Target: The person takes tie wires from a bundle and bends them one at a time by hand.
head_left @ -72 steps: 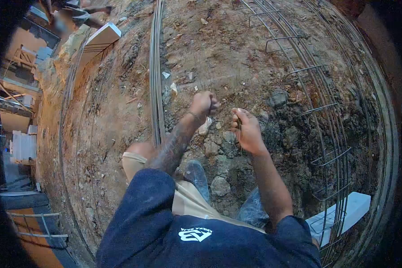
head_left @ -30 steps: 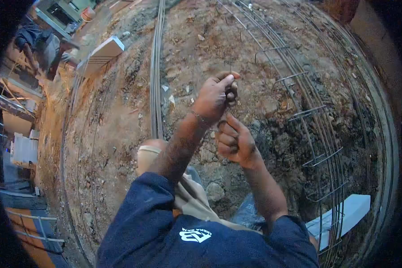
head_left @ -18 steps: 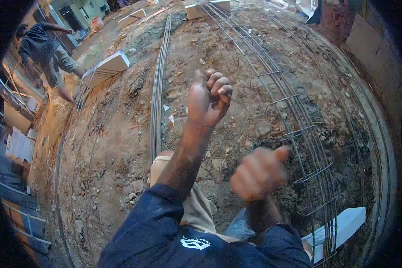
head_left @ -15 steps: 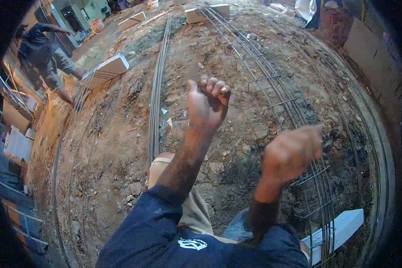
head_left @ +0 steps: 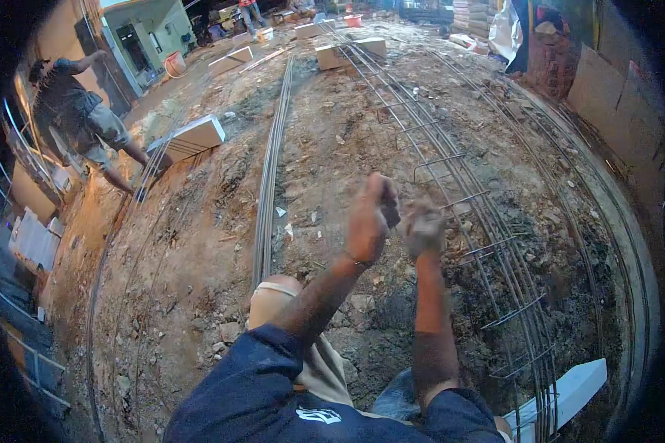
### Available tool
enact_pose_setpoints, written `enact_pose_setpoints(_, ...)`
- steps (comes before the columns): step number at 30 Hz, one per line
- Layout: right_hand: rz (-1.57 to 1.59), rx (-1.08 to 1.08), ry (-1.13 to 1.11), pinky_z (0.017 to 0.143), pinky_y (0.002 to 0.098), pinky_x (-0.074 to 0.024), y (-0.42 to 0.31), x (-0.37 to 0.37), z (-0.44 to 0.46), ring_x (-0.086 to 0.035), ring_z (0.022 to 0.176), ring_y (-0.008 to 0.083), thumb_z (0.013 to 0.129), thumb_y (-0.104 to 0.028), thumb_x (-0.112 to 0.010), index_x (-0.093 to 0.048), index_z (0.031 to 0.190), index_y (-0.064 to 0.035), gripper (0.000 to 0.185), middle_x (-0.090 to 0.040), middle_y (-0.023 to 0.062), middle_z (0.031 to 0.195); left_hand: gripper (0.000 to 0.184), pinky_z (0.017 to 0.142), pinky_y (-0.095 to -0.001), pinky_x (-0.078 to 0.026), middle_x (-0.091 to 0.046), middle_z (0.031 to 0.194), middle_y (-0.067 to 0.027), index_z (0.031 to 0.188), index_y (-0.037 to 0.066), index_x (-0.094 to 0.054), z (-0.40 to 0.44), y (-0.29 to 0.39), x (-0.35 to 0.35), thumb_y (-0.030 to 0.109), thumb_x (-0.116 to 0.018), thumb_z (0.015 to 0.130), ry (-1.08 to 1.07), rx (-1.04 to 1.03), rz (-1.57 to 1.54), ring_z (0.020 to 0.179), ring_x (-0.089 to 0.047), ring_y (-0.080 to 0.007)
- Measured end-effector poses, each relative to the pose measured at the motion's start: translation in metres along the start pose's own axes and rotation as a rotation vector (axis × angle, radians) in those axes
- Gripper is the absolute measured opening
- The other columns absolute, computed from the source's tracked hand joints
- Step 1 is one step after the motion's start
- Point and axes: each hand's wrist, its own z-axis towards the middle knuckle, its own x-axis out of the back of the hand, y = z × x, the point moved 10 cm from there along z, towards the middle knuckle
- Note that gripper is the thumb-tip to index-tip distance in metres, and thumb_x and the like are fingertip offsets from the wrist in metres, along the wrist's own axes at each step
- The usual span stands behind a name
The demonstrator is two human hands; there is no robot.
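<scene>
My left hand (head_left: 372, 221) is raised over the dirt ground in the middle of the view, its palm turned to the right and its fingers loosely curved and apart. No object shows in it. Just to its right is my right hand (head_left: 423, 229), smeared by motion, so its fingers and anything in them cannot be made out. A narrow gap shows between the hands. The rebar cage (head_left: 488, 229) with its stirrups runs along the ground to the right of my right hand. Left of my left hand lies a bundle of long steel bars (head_left: 271, 177).
A white block (head_left: 569, 391) sits under the cage at lower right. Another block (head_left: 192, 140) supports bars at left, near a walking person (head_left: 81, 111). Farther blocks (head_left: 347, 55), an orange bucket (head_left: 174, 64) and stacked bags (head_left: 471, 18) stand beyond.
My hands were close together low down, then parted, my right hand swinging right; now it is back beside my left hand. The view has tilted up, showing more of the far site.
</scene>
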Motion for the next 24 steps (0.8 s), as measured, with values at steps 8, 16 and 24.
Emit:
enact_pose_setpoints(8,0.574,-1.062,-0.623,0.05,0.0345,-0.0354,0.02,-0.095,-0.156,-0.046,0.053,0.0217,0.079,-0.074,-0.024,-0.054,0.071,-0.0073,0.074,-0.052,0.0067,0.062,0.031,0.038,-0.0234,-0.025,-0.035,0.057,0.0035,0.074,0.011,-0.046,0.011,-0.042,0.047,0.034,-0.04,0.094,-0.065,0.549,-0.097,0.044,-0.033,-0.008)
enact_pose_setpoints(16,1.697,-0.162,-0.339,0.049,0.031,-0.0292,-0.146,-0.033,-0.046,-0.038,0.057,0.0178,0.086,-0.053,-0.045,-0.049,0.078,-0.0092,0.045,-0.04,0.0026,0.064,0.045,0.052,-0.0303,-0.034,-0.026,0.057,0.0009,0.069,0.01,-0.035,0.01,-0.062,0.062,0.046,-0.024,0.095,0.229,0.404,-0.85,0.049,-0.027,-0.0132)
enact_pose_setpoints(24,-0.042,0.123,0.201,0.072,0.0302,-0.0401,-0.022,0.011,-0.008,-0.045,0.074,0.0183,0.092,-0.031,-0.044,-0.048,0.089,-0.0051,0.026,-0.049,0.0063,0.08,0.044,0.053,-0.0313,-0.036,-0.032,0.056,-0.0003,0.066,0.012,-0.035,-0.009,-0.03,0.04,0.046,-0.033,0.093,0.068,0.097,-0.033,0.051,-0.034,-0.0138)
